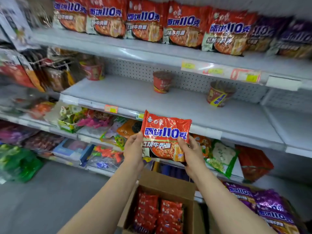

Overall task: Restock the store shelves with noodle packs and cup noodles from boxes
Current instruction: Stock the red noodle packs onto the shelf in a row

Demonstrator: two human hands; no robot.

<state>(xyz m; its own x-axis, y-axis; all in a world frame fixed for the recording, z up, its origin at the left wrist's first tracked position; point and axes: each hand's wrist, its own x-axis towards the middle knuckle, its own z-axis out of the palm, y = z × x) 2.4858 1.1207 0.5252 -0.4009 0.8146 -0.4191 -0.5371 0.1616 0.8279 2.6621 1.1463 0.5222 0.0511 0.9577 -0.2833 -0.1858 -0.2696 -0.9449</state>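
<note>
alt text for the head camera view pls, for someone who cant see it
Both hands, left hand and right hand, hold a red noodle pack upright before store shelves. Matching red packs line the top shelf; an open box of more sits below.

Yellow and orange price tags are clipped along the upper shelf edge, and 1 orange tag is fixed lower down. Colourful snack bags are laid out on the left shelf below. A blue-edged boxed item is seen beneath them. Green plastic bags are piled on the grey floor at far left
</note>
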